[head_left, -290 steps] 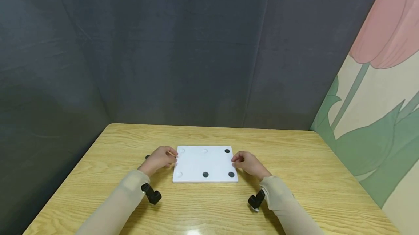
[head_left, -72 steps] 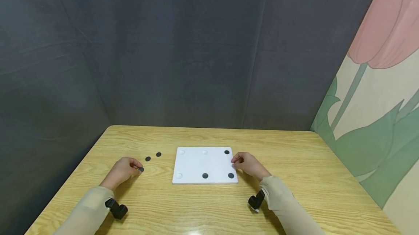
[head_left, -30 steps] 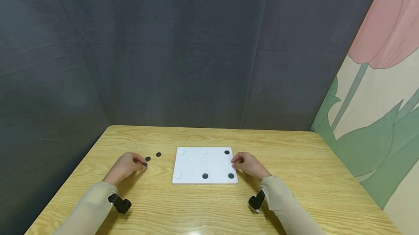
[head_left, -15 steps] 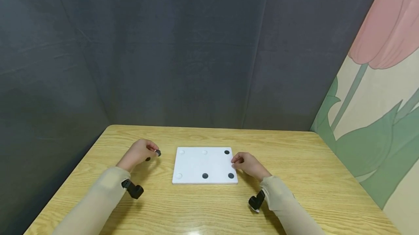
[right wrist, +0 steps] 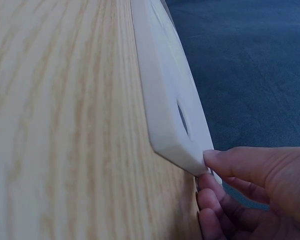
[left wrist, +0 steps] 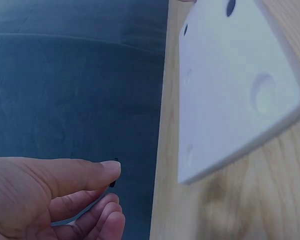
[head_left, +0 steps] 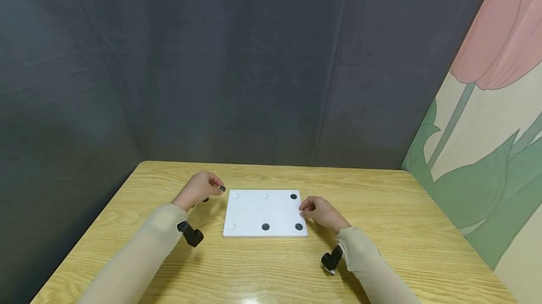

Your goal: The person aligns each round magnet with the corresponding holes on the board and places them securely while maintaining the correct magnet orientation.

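Observation:
My left hand (head_left: 200,189) pinches a small black disc (head_left: 222,189) between thumb and fingers, just off the far left corner of a white board (head_left: 264,210). In the left wrist view only the disc's thin dark edge (left wrist: 113,184) shows by the thumb tip. Three black discs sit in round recesses along the board's right side and near middle; three bare recesses, one of them the near-left recess (head_left: 232,226), show on its left and far middle. My right hand (head_left: 322,212) holds the board's right edge, thumb (right wrist: 225,159) on top and curled fingers against the side.
Two more black discs lie on the wooden table (head_left: 381,228) left of the board; one disc (head_left: 205,199) shows beside the left hand, the other is mostly hidden by it. A dark curtain (head_left: 254,83) hangs behind the table, and a flower-painted wall (head_left: 478,163) stands at right.
Earlier, my left hand left the board's left edge and took a disc from the table's left. Since then it has carried it right and away past the other discs. The right hand stays put.

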A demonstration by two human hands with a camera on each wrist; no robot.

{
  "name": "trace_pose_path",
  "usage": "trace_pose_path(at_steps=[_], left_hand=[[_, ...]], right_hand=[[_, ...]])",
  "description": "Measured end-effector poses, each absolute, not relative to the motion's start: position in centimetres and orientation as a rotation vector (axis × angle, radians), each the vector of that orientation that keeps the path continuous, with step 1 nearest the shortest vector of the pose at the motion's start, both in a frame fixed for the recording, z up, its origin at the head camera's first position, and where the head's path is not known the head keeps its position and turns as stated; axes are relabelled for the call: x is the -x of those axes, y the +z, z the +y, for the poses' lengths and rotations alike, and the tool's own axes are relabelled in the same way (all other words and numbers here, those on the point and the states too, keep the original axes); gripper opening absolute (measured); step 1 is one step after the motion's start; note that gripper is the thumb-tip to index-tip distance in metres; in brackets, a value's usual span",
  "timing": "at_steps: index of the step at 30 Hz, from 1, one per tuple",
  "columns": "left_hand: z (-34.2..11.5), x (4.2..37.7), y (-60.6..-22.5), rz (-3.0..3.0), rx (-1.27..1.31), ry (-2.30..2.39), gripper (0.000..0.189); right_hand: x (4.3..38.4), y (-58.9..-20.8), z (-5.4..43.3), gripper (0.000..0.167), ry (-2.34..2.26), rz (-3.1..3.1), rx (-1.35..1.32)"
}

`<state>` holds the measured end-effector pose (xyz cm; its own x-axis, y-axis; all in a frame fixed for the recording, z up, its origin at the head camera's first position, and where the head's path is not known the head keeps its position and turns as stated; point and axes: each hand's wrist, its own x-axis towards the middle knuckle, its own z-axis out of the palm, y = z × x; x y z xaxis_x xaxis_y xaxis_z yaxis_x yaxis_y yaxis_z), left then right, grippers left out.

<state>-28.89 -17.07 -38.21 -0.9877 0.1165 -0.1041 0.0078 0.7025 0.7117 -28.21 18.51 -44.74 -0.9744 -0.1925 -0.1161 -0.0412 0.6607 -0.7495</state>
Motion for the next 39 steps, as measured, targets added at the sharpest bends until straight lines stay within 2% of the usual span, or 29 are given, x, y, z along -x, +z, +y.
trace_pose_path(at_steps=[18,39], left_hand=[[-12.7,30.8,-37.2,2.788,-0.191,1.226,0.016],[-7.8,31.7,-39.7,2.795,-0.227,1.249,0.012]], right_hand=[[28.3,-44.8,18.6,0.006,-1.233,2.676,0.173],[28.6,-45.1,18.6,0.007,-1.22,2.681,0.177]])
